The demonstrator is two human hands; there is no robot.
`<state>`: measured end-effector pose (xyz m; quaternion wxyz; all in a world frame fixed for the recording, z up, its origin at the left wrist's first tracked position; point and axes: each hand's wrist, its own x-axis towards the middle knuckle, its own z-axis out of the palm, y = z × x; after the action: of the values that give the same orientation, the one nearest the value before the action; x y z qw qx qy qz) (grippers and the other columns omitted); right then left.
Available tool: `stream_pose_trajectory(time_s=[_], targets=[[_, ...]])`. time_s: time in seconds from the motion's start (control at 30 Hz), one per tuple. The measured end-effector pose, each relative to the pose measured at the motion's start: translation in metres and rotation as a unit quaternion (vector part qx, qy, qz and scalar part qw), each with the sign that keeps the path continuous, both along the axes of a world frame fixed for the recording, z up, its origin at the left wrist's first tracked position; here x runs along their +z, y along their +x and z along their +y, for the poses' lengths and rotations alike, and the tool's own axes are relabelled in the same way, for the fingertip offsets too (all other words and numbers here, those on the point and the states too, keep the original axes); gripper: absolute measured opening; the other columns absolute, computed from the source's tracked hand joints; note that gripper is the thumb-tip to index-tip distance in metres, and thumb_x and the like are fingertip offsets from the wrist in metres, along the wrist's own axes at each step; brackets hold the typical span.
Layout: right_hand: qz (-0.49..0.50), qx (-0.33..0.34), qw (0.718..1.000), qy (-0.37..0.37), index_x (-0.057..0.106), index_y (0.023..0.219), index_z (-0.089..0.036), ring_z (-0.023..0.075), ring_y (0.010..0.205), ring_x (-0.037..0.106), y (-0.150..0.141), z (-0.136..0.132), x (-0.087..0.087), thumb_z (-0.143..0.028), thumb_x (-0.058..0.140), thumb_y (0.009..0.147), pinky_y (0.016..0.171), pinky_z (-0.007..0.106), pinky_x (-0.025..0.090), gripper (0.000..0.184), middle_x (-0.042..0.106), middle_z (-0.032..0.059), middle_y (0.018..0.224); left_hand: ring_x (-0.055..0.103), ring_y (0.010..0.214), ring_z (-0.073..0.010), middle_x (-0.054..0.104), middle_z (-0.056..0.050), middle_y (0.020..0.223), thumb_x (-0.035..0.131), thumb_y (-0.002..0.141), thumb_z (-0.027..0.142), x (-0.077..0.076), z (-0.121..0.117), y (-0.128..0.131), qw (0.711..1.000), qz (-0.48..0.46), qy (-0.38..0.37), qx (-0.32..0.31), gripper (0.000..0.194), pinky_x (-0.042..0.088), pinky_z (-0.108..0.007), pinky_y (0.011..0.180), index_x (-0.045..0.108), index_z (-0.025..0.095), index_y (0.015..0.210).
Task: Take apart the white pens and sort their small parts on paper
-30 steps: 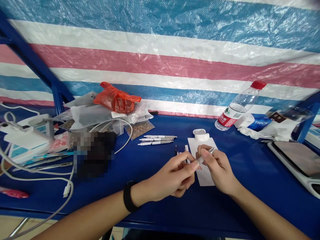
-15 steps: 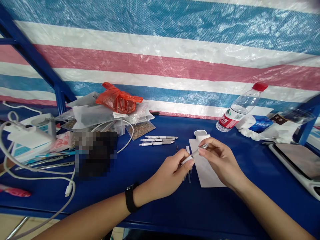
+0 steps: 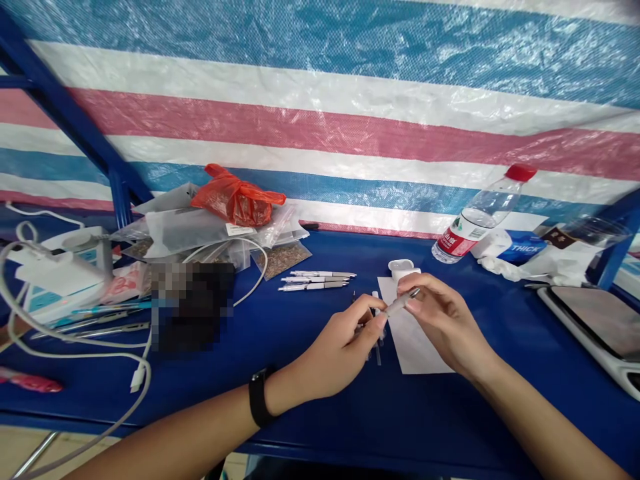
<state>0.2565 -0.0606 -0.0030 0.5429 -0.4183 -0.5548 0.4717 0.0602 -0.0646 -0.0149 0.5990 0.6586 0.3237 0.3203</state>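
My right hand [image 3: 445,323] pinches a pale grey pen barrel [image 3: 398,305] with a silver tip between thumb and fingers. My left hand [image 3: 345,343], wearing a black wristband, has thumb and forefinger pressed together at the barrel's lower left end. What lies inside the left fingers is mostly hidden. Below and behind this hand are small loose pen parts [image 3: 379,353], partly covered. A white sheet of paper [image 3: 417,350] lies under the right hand, and beyond it stands a small white tub with its lid open [image 3: 401,267].
Several white pens [image 3: 315,287] lie side by side left of the tub. A red-capped water bottle [image 3: 460,233] and a scale [image 3: 600,320] are at the right. At the left are plastic bags [image 3: 185,230], a red bag [image 3: 235,200], white cables [image 3: 145,380] and a power strip [image 3: 65,287].
The pen barrel in the right fingers has turned slightly, and more of its grey length shows. The white piece seen in my left fingers is now hidden. Surrounding things have stayed put.
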Motion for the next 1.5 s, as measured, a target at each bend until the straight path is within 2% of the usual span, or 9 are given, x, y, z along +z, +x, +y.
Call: stream_pose_trajectory(time_s=[0.1, 0.27, 0.4, 0.6, 0.73, 0.83, 0.93, 1.27, 1.5], targets=[[0.003, 0.005, 1.0, -0.018, 0.078, 0.097, -0.032, 0.0178, 0.08, 0.062, 0.001, 0.0, 0.003, -0.035, 0.086, 0.078, 0.075, 0.032, 0.054, 0.021, 0.068, 0.0006, 0.083, 0.039, 0.06, -0.0104, 0.042, 0.007, 0.07, 0.044, 0.105, 0.042, 0.0, 0.0, 0.001, 1.0, 0.005, -0.007, 0.007, 0.025, 0.031, -0.026, 0.059, 0.053, 0.02, 0.102], [-0.001, 0.024, 1.0, -0.013, 0.077, 0.109, -0.034, 0.0252, 0.109, 0.066, 0.004, 0.0, 0.006, -0.039, 0.085, 0.079, 0.09, 0.039, 0.058, 0.032, 0.071, 0.0058, 0.117, 0.042, 0.062, -0.011, 0.044, 0.007, 0.071, 0.045, 0.104, 0.043, 0.0, 0.0, 0.001, 1.0, -0.006, -0.021, 0.008, 0.024, 0.034, -0.026, 0.061, 0.052, 0.021, 0.1], [-0.036, 0.017, 0.999, -0.015, 0.077, 0.105, -0.031, 0.0199, 0.082, 0.069, 0.006, 0.002, 0.002, -0.038, 0.086, 0.079, 0.076, 0.034, 0.059, 0.029, 0.07, 0.0016, 0.082, 0.042, 0.062, -0.011, 0.045, 0.007, 0.071, 0.045, 0.104, 0.044, 0.0, 0.001, 0.001, 1.0, -0.005, -0.012, 0.008, 0.024, 0.035, -0.026, 0.061, 0.052, 0.021, 0.099], [0.017, 0.036, 0.999, -0.018, 0.072, 0.118, -0.032, 0.0247, 0.093, 0.074, 0.009, 0.001, -0.002, -0.037, 0.085, 0.081, 0.087, 0.045, 0.06, 0.039, 0.079, 0.0037, 0.091, 0.04, 0.06, -0.0098, 0.045, 0.007, 0.07, 0.047, 0.104, 0.046, 0.002, 0.002, -0.001, 0.999, -0.032, -0.017, -0.01, 0.027, 0.034, -0.025, 0.059, 0.053, 0.02, 0.099], [0.04, 0.054, 0.998, -0.001, 0.074, 0.114, -0.033, 0.0241, 0.09, 0.076, 0.009, 0.0, -0.004, -0.034, 0.086, 0.081, 0.08, 0.043, 0.063, 0.035, 0.08, 0.0029, 0.091, 0.03, 0.052, -0.0073, 0.04, 0.008, 0.067, 0.052, 0.101, 0.052, 0.007, 0.002, -0.003, 0.988, -0.084, -0.118, -0.059, 0.032, 0.025, -0.021, 0.049, 0.052, 0.021, 0.101], [0.04, 0.045, 0.998, 0.002, 0.075, 0.111, -0.033, 0.0262, 0.091, 0.077, 0.008, -0.001, -0.004, -0.037, 0.086, 0.08, 0.072, 0.041, 0.065, 0.033, 0.081, 0.0044, 0.096, 0.019, 0.046, -0.0051, 0.033, 0.01, 0.063, 0.055, 0.099, 0.051, 0.011, 0.003, -0.006, 0.953, -0.121, -0.252, -0.114, 0.03, 0.013, -0.02, 0.044, 0.053, 0.021, 0.101], [0.029, 0.02, 0.999, 0.002, 0.076, 0.104, -0.032, 0.0272, 0.092, 0.078, 0.007, -0.001, 0.0, -0.04, 0.088, 0.077, 0.077, 0.043, 0.065, 0.031, 0.082, 0.0055, 0.102, 0.016, 0.044, -0.0044, 0.031, 0.01, 0.063, 0.055, 0.101, 0.046, 0.012, 0.005, -0.008, 0.929, -0.137, -0.319, -0.129, 0.025, 0.009, -0.019, 0.043, 0.056, 0.021, 0.102], [0.06, -0.023, 0.998, 0.007, 0.077, 0.096, -0.039, 0.0231, 0.088, 0.076, 0.02, 0.005, 0.011, -0.032, 0.088, 0.076, 0.09, 0.049, 0.06, 0.023, 0.081, -0.0035, 0.096, 0.018, 0.048, -0.0055, 0.031, 0.009, 0.063, 0.056, 0.1, 0.049, 0.009, 0.003, -0.007, 0.939, -0.115, -0.292, -0.138, 0.034, 0.013, -0.02, 0.045, 0.063, 0.02, 0.118], [0.105, -0.068, 0.992, 0.01, 0.078, 0.092, -0.042, 0.0184, 0.089, 0.073, 0.034, 0.013, 0.01, -0.028, 0.086, 0.079, 0.086, 0.039, 0.062, 0.021, 0.077, -0.0064, 0.099, 0.019, 0.048, -0.0057, 0.031, 0.009, 0.063, 0.053, 0.103, 0.045, 0.007, 0.004, -0.007, 0.939, -0.116, -0.293, -0.138, 0.029, 0.014, -0.02, 0.044, 0.062, 0.021, 0.115]])
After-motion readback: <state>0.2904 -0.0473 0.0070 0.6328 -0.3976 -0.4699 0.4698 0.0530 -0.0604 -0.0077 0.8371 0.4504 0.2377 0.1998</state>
